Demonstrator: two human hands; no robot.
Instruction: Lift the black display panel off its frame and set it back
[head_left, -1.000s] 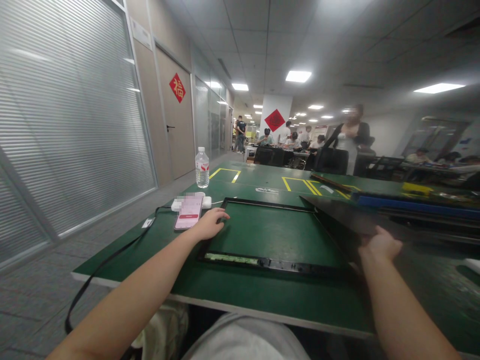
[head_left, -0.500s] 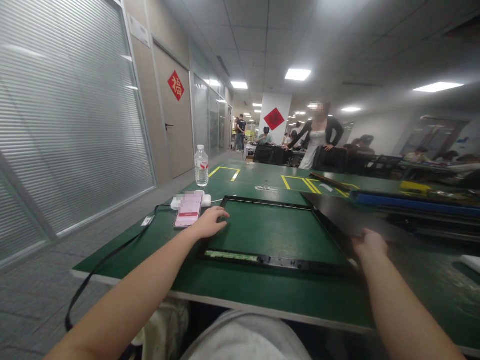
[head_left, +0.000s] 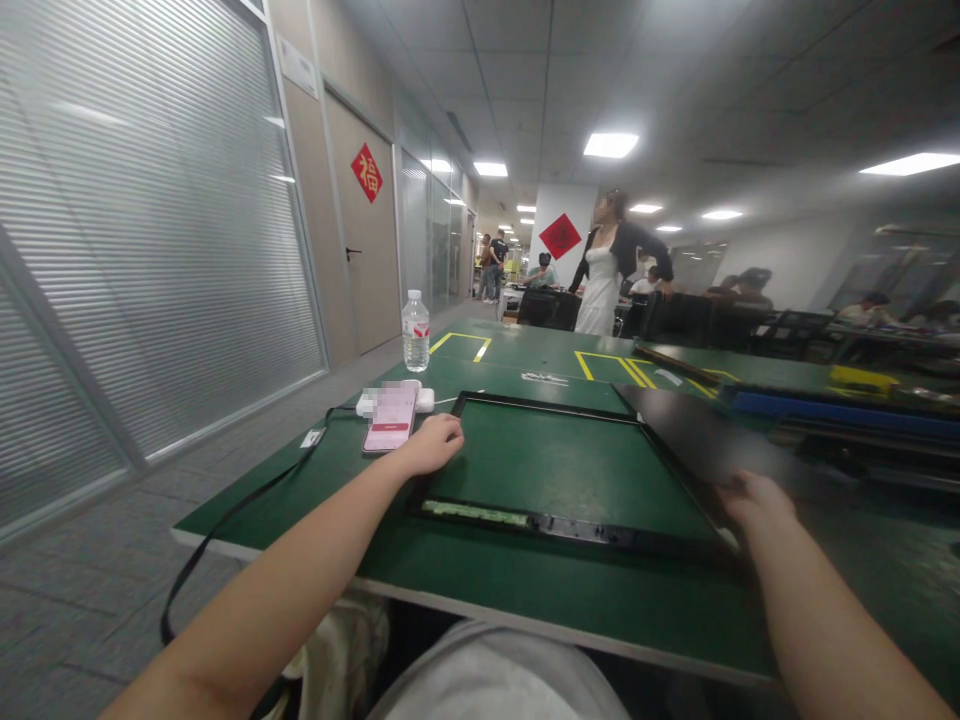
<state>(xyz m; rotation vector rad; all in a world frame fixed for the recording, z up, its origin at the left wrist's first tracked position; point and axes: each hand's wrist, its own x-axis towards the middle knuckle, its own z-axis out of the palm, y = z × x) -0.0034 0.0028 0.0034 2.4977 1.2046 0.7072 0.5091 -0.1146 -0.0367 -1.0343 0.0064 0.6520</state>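
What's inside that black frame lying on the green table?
Inside the black frame, green tabletop shows. The left hand covers part of the frame's left side, and whatever lies under its bars is hidden.

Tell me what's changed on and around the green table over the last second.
Your right hand, on the dark sheet, has moved slightly left toward the black frame. Beyond the table, the person in the white dress has also moved left. No new grip or release shows; your left hand stays at the frame's left side. The phone, bottle and frame stay put.
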